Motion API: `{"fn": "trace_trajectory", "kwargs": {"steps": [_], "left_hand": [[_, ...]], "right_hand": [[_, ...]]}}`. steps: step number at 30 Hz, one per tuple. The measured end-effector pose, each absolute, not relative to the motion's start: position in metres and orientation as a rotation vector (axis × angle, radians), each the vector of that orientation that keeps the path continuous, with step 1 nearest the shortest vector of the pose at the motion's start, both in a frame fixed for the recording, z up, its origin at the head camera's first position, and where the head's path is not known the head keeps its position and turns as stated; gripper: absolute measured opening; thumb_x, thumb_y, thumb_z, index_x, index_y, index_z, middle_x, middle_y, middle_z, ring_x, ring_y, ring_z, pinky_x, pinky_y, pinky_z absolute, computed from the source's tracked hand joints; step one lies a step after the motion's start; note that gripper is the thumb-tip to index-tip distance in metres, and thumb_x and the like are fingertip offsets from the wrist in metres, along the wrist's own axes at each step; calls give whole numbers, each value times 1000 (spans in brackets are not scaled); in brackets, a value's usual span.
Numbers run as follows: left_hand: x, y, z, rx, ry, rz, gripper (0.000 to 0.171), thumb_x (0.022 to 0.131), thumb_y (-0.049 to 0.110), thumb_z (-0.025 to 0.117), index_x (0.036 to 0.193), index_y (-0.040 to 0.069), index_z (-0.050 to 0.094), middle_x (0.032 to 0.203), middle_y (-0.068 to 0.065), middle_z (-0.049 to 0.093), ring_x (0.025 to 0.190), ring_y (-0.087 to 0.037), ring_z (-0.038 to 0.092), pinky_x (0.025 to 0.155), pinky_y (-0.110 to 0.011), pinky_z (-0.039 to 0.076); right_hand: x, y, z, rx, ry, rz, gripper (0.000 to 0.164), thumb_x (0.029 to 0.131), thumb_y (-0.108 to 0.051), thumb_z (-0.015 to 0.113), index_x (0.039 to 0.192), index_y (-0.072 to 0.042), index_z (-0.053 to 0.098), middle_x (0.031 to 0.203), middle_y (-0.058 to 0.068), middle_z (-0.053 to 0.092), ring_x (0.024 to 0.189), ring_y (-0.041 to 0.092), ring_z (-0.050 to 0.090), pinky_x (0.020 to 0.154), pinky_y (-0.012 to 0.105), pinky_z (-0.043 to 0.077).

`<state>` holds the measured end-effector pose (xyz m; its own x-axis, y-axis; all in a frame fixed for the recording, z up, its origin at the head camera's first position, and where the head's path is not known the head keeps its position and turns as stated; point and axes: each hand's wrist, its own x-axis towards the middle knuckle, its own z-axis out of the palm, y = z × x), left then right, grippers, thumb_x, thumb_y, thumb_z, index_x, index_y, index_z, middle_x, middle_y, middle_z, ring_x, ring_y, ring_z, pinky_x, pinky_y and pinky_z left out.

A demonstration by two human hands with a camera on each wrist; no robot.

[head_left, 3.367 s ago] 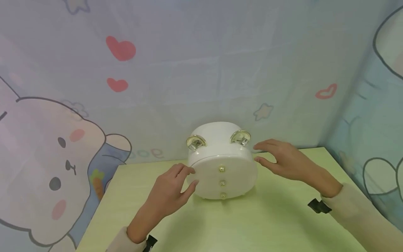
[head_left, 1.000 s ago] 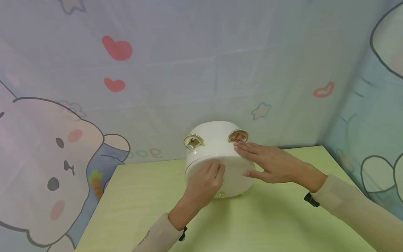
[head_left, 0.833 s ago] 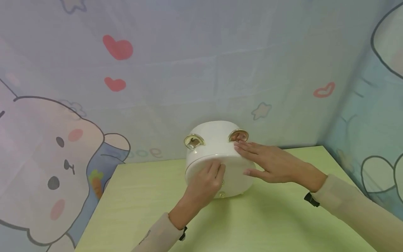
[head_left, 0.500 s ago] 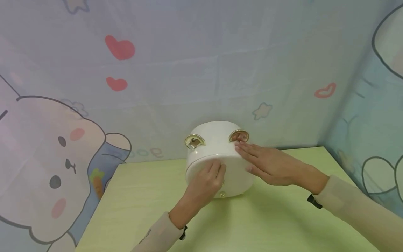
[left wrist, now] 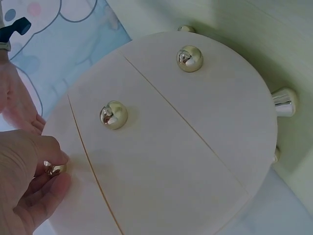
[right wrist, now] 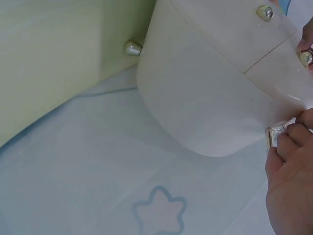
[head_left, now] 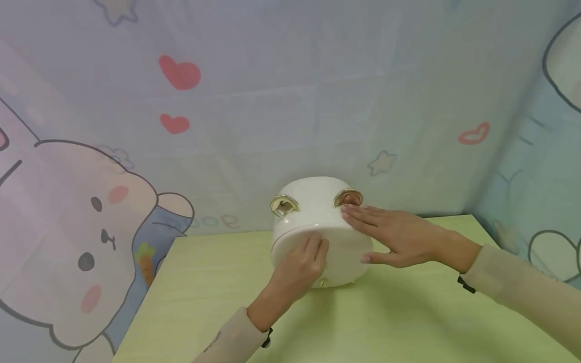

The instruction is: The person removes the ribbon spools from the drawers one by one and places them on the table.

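A white rounded drawer box (head_left: 313, 214) stands on small gold feet. Its flat front shows round gold knobs (left wrist: 113, 115) and thin seams between drawer fronts. My left hand (head_left: 297, 267) pinches the uppermost knob (left wrist: 55, 169) between thumb and fingers; in the head view that knob is hidden behind the hand. With fingers fairly straight, my right hand (head_left: 401, 237) rests on the box's upper right edge, fingertips by the right gold-rimmed ear (head_left: 348, 197). The thumb points toward the front face. A matching left ear (head_left: 284, 205) is untouched.
The box stands near the back of a pale green table (head_left: 218, 282). Behind it hangs a printed cloth backdrop (head_left: 272, 101) with hearts, stars and a cartoon rabbit. A second printed cloth (head_left: 544, 191) closes off the right side.
Earlier both hands hovered at the box's sides. Since then the left has moved right onto the top knob and the right has come onto the upper edge. Over the last second both stay nearly still.
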<state>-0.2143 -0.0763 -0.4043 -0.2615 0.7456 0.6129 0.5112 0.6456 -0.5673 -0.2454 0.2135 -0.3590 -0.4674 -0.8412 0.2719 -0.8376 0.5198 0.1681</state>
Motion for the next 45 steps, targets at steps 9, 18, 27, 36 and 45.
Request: {"fn": "trace_trajectory", "kwargs": {"steps": [9, 18, 27, 36, 45], "left_hand": [[-214, -76, -408, -946, -1904, 274, 34, 106, 0, 36, 108, 1, 70, 102, -9, 66, 88, -17, 62, 73, -21, 57], [-218, -74, -409, -942, -1854, 306, 37, 106, -2, 33, 104, 1, 70, 97, -8, 65, 82, -16, 61, 70, -20, 56], [-215, -75, -408, -967, -1833, 318, 39, 107, -3, 34, 103, 1, 72, 95, -8, 65, 80, -15, 60, 67, -19, 56], [-203, -78, -408, -995, -1822, 286, 34, 105, -4, 38, 103, 1, 72, 94, -8, 66, 80, -15, 61, 68, -20, 57], [-189, -81, -407, -1003, -1737, 292, 30, 102, -3, 42, 101, 0, 71, 90, -7, 63, 76, -15, 58, 66, -20, 54]], "right_hand": [[-247, 213, -356, 1414, -2460, -41, 87, 102, -60, 56, 166, -9, 27, 173, 10, 31, 157, 26, 39, 121, 41, 42], [-249, 215, -359, 1405, -2425, -18, 88, 100, -59, 61, 166, -9, 30, 172, 9, 34, 156, 26, 42, 122, 33, 40], [-248, 214, -359, 1423, -2447, 9, 87, 101, -59, 59, 165, -7, 31, 172, 13, 34, 155, 31, 42, 116, 44, 49], [-249, 214, -358, 1409, -2485, -5, 88, 101, -60, 58, 165, -7, 29, 172, 12, 32, 156, 30, 41, 117, 45, 47], [-249, 214, -358, 1411, -2498, 3, 85, 102, -58, 58, 165, -7, 30, 173, 12, 32, 156, 31, 40, 118, 45, 46]]}}
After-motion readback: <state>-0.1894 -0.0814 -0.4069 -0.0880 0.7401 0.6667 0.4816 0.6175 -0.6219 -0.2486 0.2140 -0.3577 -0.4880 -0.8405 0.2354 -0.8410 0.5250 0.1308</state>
